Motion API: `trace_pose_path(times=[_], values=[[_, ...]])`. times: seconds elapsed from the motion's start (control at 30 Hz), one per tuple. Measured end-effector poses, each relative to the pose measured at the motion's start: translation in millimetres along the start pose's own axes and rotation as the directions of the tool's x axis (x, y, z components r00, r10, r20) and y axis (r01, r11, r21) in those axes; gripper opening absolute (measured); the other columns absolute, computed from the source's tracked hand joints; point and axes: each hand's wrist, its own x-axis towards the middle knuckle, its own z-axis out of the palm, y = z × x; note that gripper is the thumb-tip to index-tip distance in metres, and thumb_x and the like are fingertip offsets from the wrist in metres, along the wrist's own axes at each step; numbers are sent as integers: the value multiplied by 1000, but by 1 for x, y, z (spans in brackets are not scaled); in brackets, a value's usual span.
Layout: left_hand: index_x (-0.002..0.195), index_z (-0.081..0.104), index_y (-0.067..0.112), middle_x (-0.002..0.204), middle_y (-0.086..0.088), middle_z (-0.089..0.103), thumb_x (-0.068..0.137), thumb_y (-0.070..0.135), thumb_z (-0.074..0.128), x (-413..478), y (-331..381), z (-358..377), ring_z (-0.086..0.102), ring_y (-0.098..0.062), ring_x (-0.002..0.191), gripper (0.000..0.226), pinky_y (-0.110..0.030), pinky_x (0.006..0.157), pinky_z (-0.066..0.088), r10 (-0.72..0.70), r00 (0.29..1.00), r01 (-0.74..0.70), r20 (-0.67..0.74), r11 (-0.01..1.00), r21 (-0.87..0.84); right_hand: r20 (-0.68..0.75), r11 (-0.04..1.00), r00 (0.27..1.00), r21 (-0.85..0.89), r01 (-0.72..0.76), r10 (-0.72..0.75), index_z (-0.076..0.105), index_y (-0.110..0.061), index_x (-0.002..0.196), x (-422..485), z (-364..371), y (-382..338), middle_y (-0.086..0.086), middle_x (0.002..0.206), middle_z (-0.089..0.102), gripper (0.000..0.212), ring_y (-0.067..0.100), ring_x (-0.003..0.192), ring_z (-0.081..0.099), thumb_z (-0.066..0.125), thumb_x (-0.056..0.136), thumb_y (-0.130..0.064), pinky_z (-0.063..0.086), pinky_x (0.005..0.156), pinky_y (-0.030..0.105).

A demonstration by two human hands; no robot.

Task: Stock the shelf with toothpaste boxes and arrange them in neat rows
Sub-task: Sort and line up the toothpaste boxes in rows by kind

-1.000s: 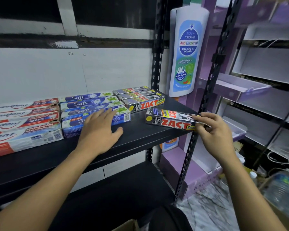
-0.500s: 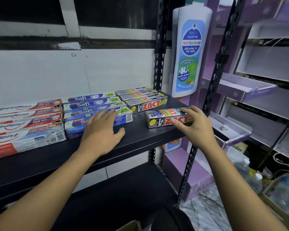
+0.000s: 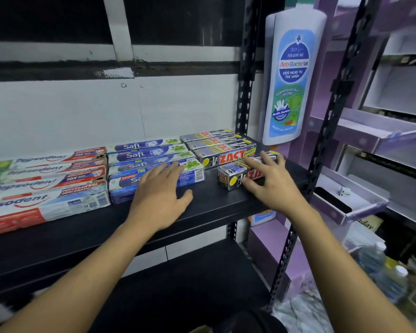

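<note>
Pressing on the loose box [image 3: 231, 180], the right hand [image 3: 271, 181] is lying spread across its top, fingers nearly straight and thumb against the near face. It is pinching nothing. The loose box is lying on the shelf [image 3: 214, 203] just in front of the Zact row [image 3: 222, 146], slightly askew to that row and near the shelf's right end. The left hand [image 3: 160, 191] is resting flat and relaxed, its fingers on the front carton of the Safi row [image 3: 149, 153] and its heel on the shelf. The Pepsodent row [image 3: 46, 179] is occupying the far left.

Handling, as a judgement: the loose box is looking like a thin printed carton, so it is probably light, fairly stiff along its length and easily dented at the end flaps. Its glossy skin is likely sliding freely on the smooth shelf. Pushing on the long near face, or taking hold across the two long sides at mid-length, is looking safer than squeezing an end.

Hidden or unclear: the hand is covering the box's right half. Any contact between box and row is not showing. The frame edge is cutting off the Pepsodent row, and the lower shelf is sitting in shadow.
</note>
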Motion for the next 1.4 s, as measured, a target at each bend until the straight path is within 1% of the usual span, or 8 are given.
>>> trace_pose_path(times=[0.13,0.3,0.43,0.57,0.7,0.87,1.13,1.4], values=[[155,24,27,163,6,22,98,53,41,0,-1,1,14,-16,150,65,-37,121,8,3,1000,-3,-12,1000,2,32,998,999,51,-31,30,41,-39,145,17,6,-10,3,161,20,58,39,148,-6,62,90,-43,16,116,56],[155,24,28,163,7,21,99,52,42,1,-2,4,14,-14,150,64,-36,121,7,-1,1000,1,-18,1000,2,28,993,996,79,-91,89,43,-32,142,31,21,-18,6,162,17,55,41,147,-13,63,91,-37,2,119,51],[155,25,29,163,8,22,98,51,43,1,-2,4,14,-13,150,64,-35,121,7,-5,1000,5,-22,1000,-1,39,993,996,84,-86,83,45,-34,136,44,27,-19,3,158,22,49,41,147,-11,63,90,-37,6,119,59],[154,26,30,162,10,23,98,53,44,1,-2,5,14,-13,150,64,-35,122,7,-1,1000,1,-31,1000,-12,-7,998,999,29,-50,50,41,-37,137,39,33,-18,0,160,16,47,39,148,-9,56,92,-43,9,117,62],[146,42,33,155,13,37,90,57,41,-1,-4,4,25,-11,146,61,-36,122,7,36,989,-44,-147,998,-54,-16,998,1000,-58,-17,16,32,-43,144,35,35,-18,1,162,11,52,41,147,-9,47,95,-51,11,118,61],[131,59,29,135,7,60,84,48,42,20,-1,-5,46,-13,131,53,-38,120,13,-12,979,-10,-204,995,-104,32,996,999,-88,-6,9,23,-45,149,38,36,-17,-1,164,2,56,40,147,-14,41,97,-55,11,118,60],[134,56,34,135,8,59,82,42,27,61,8,-2,42,-10,133,59,-45,120,2,72,997,-75,-29,993,-92,-35,990,999,-143,-19,14,27,-47,147,35,38,-18,-1,162,15,55,40,148,-5,40,95,-60,10,118,59],[134,56,34,137,10,57,84,38,22,74,13,2,39,-7,135,60,-42,119,-3,85,996,-85,3,993,-79,-75,983,997,-185,-17,3,28,-50,146,34,40,-18,-3,159,22,53,39,148,-2,35,95,-63,5,117,63]])
